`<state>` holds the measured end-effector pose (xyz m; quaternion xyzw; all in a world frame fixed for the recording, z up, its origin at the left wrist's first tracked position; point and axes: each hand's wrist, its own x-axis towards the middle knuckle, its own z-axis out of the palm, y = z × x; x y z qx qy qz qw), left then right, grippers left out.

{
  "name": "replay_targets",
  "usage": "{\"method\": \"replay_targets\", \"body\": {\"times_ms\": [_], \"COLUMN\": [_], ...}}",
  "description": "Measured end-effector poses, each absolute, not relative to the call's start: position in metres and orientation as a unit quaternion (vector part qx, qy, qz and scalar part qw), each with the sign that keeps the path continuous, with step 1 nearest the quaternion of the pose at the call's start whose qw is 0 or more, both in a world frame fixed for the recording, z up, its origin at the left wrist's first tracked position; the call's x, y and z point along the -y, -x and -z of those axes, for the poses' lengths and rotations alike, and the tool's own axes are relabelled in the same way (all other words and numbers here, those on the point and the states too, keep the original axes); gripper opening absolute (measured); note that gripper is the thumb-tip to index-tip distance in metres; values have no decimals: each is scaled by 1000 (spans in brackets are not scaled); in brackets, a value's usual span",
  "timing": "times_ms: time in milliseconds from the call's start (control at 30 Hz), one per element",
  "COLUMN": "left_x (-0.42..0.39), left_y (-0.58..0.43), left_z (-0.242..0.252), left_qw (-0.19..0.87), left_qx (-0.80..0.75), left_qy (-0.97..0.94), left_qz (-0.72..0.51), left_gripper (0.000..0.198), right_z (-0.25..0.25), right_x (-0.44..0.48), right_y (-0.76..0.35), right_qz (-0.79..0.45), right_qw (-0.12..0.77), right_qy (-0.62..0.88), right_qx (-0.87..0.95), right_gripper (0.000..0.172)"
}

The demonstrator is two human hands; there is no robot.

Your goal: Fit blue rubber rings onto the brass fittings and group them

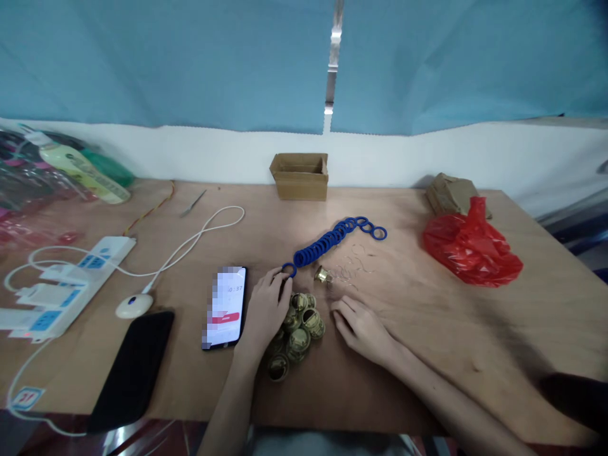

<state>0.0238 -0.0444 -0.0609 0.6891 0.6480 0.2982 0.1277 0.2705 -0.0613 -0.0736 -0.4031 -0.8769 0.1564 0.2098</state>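
My left hand (270, 303) is closed at the fingertips on a blue ring (289, 270), just off the near end of a long row of overlapping blue rings (327, 242). Beside that hand lies a heap of brass-coloured metal cups (299, 339), partly covered by it. One more brass-coloured piece (322, 274) lies apart, between the row and the heap. My right hand (361, 326) rests on the table right of the heap, fingers curled together; anything in them is hidden. Thin wire pieces (349, 271) are scattered beyond its fingertips.
Left of my left hand lie a lit phone (225, 307), a dark phone-like slab (133, 370), a white round device (134, 306) and a power strip (78, 288) with cables. An open cardboard box (301, 187) stands at the back. A red plastic bag (470, 244) sits at right.
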Motion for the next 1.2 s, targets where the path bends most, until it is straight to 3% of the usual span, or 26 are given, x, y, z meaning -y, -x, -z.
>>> {"method": "replay_targets", "body": {"times_ms": [633,1200], "left_x": [48,52], "left_y": [-30,-28], "left_z": [61,54], "left_qw": [68,89], "left_qx": [-637,-631], "left_qy": [-700,-700], "left_qz": [-315,-323], "left_gripper": [23,17], "right_z": [73,78], "right_x": [57,55], "right_y": [-271,-268], "right_qz": [-180,-170], "right_qw": [218,240], "right_qy": [392,384], "right_qx": [876,875], "right_gripper": [14,15]}}
